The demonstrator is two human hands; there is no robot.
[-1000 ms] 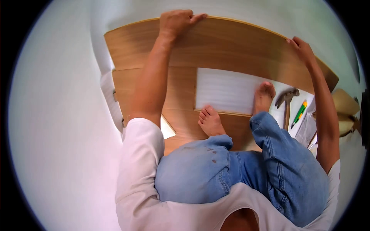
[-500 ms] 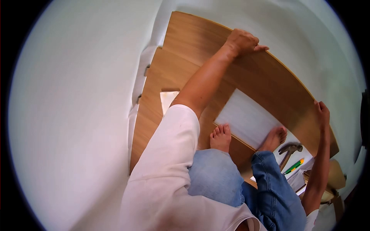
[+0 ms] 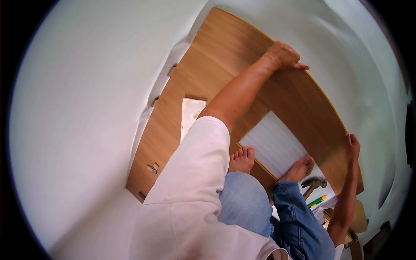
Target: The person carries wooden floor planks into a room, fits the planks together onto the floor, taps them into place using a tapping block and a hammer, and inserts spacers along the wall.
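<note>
A long wood-look floor plank (image 3: pixel 310 97) lies along the outer side of the laid flooring. My left hand (image 3: pixel 284 56) is closed on its far edge, fingers curled over and one digit stretched along the edge. Farther right, my right hand (image 3: pixel 352 146) grips the same edge near the plank's right end; its fingers are partly hidden. Between the plank and my bare feet shows a rectangle of white underlay (image 3: pixel 275 141).
By my right foot lie a claw hammer (image 3: pixel 313 184) and a green-and-yellow utility knife (image 3: pixel 317 201). A white piece (image 3: pixel 190 115) rests on the laid planks (image 3: pixel 173 86). Small spacers (image 3: pixel 155 101) sit along the wall (image 3: pixel 86 108). Cardboard-coloured pieces (image 3: pixel 359 219) stand at lower right.
The view has turned, showing more flooring and spacers at the lower left. Both hands remain on the plank's edge; I cannot tell whether the plank itself shifted.
</note>
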